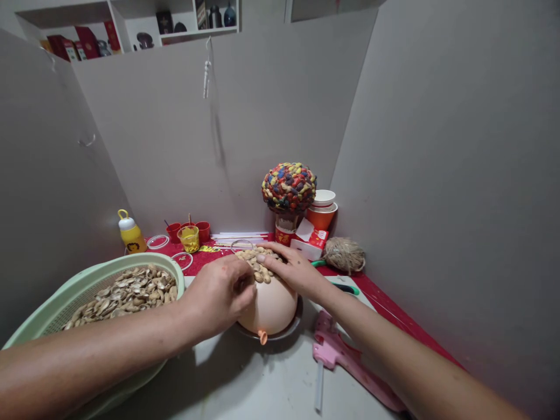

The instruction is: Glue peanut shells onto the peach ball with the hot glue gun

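Balloon [268, 308] in dark dish [298, 317], peanut shells [263, 275] on top

Prob. light, springy, easily popped; cup its bare lower sides. L hand [222, 296] curled, fingertips hidden, can't tell if gripping; R hand [291, 268] open over shells. Qty: 1 balloon, 1 dish, 1 glue gun [350, 363], 3 red cups [203, 231].

Balloon [270, 306]: pale peach, inflated, rounded, smooth and bare over the near, lower side. Rests in a dark bowl [299, 318] on the white table [280, 382], with the orange neck [262, 337] turned toward the viewer, by the bowl's near rim. Shells [261, 274]: tan, ridged, peanut-shaped. Lie packed close together on the balloon's top, many touching one another, partly hidden along the edges.
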